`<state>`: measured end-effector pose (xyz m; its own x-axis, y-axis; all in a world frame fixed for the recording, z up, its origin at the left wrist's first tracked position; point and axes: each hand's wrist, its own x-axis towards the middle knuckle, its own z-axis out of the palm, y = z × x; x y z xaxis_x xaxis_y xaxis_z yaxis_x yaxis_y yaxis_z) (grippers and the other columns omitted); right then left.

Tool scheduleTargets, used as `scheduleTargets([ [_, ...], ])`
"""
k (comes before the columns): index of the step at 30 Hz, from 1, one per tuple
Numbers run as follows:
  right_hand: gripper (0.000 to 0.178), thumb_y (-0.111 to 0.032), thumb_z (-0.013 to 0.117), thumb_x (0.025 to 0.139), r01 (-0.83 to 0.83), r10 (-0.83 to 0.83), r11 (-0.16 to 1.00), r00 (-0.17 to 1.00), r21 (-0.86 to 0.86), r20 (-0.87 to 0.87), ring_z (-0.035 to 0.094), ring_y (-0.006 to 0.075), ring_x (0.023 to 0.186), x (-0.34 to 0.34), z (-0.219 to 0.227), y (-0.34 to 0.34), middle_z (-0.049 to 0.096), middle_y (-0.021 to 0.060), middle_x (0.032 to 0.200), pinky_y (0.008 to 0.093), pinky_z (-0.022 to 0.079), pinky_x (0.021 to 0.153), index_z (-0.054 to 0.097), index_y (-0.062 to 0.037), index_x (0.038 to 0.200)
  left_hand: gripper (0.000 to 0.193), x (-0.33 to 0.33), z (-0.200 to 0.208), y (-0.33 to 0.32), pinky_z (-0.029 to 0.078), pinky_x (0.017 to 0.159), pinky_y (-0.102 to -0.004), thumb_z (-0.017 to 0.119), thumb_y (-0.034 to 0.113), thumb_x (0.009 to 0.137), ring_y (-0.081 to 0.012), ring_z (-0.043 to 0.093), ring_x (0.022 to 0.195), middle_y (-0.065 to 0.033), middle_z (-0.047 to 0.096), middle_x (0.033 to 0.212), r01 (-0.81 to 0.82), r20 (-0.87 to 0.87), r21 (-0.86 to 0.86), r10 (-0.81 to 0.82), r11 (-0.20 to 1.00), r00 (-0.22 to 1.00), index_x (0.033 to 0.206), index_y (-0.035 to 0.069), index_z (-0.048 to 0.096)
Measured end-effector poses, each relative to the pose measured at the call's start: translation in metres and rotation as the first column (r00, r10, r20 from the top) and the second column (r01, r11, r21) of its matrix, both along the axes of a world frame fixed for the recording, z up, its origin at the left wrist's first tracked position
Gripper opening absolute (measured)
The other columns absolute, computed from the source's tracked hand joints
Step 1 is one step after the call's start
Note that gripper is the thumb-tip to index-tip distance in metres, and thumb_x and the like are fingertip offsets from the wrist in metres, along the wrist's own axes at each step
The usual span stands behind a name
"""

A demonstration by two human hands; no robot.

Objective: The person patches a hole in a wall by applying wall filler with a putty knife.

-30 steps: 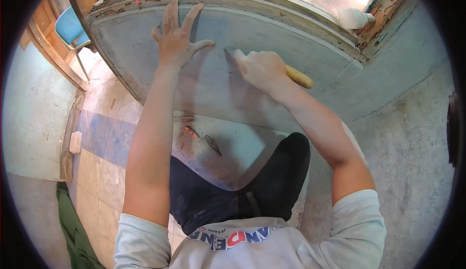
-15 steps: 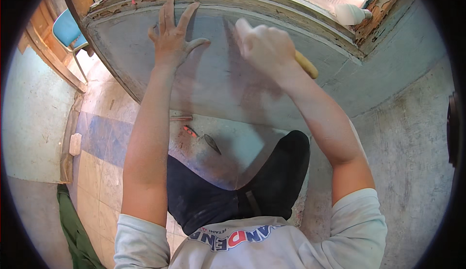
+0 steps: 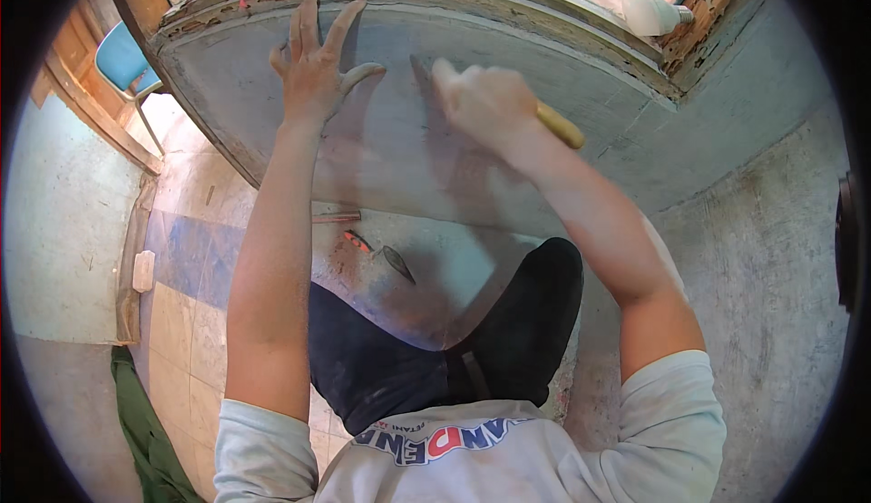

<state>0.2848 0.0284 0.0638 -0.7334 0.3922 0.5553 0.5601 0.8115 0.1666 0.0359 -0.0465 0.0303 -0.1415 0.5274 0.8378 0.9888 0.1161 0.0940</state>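
Observation:
In front of me is a grey wall (image 3: 381,172) below a worn wooden window frame (image 3: 544,15). My left hand (image 3: 313,72) rests on it with fingers spread, the longest fingertips near the frame's lower edge, and holds nothing. To its right, my right hand (image 3: 485,104), slightly blurred, is closed around a scraper with a yellow handle (image 3: 562,126). The handle's end sticks out behind the wrist. A dark, thin blade shows left of the fist against the wall; the fingers hide where it joins the handle.
Between my knees and the wall lie a pointed trowel with an orange handle (image 3: 397,264) and a reddish bar (image 3: 336,217). A white light bulb (image 3: 651,16) sits on the sill. At left are a blue chair (image 3: 125,54), a pale block (image 3: 143,270) and green cloth (image 3: 150,430).
My right hand has moved slightly left and down along the wall with the scraper. My left hand keeps its spread pose on the wall; the whole view has shifted a little.

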Motion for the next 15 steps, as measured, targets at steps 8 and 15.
scheduleTargets([
  [8, 0.015, -0.02, 0.055, 0.099, -0.027, 0.027, 1.0, 1.0, -0.01, 0.007, 0.073, 0.0402, 0.063, -0.003, 0.022, -0.005, 0.072, 0.0195, 0.07, 0.0528, 0.056, 0.052, 0.063, -0.0096, 0.093, 0.097, 0.001, 0.002, -0.002, 0.027, 0.114, -0.066, 0.087, 0.06, 0.074, -0.0306, 0.025, 0.16, -0.0058, 0.016, 0.178, -0.022, 0.017, -0.034, 0.023, 0.999, 1.0, 0.158, 0.051, 0.039],
  [15, 0.015, -0.02, 0.055, 0.1, -0.117, 0.104, 0.99, 0.982, 0.077, 0.155, 0.072, 0.0367, 0.058, -0.001, -0.022, 0.006, 0.07, 0.0158, 0.064, 0.0484, 0.055, 0.049, 0.059, -0.0114, 0.088, 0.097, 0.002, -0.006, -0.002, 0.025, 0.117, -0.0624, 0.087, 0.056, 0.076, -0.0329, 0.023, 0.161, -0.0089, 0.013, 0.178, -0.063, 0.01, -0.071, 0.064, 0.995, 0.998, 0.16, 0.045, 0.04],
])
